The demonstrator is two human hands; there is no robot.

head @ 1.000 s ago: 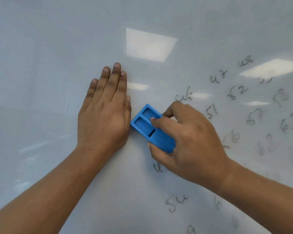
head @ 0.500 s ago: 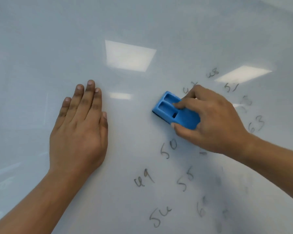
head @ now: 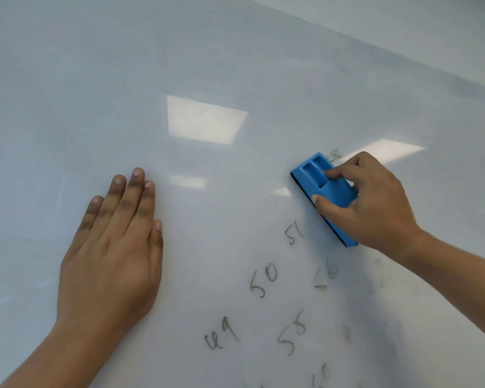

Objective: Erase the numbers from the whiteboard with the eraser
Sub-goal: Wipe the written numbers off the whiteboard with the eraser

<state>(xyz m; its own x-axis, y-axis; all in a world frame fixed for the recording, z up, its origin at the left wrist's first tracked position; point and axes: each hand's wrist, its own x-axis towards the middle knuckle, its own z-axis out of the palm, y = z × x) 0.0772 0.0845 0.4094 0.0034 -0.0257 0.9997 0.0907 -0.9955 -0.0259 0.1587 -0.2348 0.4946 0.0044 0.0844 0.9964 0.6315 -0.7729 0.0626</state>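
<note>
My right hand (head: pixel 373 203) grips a blue eraser (head: pixel 318 182) and presses it flat against the whiteboard (head: pixel 207 51), tilted with its free end up and left. Handwritten numbers (head: pixel 263 280) sit below the eraser: 51, 50, 56, 49 and 55, with a faint one just above the eraser's top end. Grey smears and half-wiped digits lie under my right forearm. My left hand (head: pixel 115 256) lies flat on the board at the left, fingers together, holding nothing.
Bright reflections of ceiling lights (head: pixel 203 119) shine on the board's glossy surface. The board's upper edge (head: pixel 403 56) runs diagonally across the top right, with wall beyond it.
My right hand has slid the eraser up and to the right across the numbers, away from my left hand. Several digits on the right are now smeared or gone. The view has shifted.
</note>
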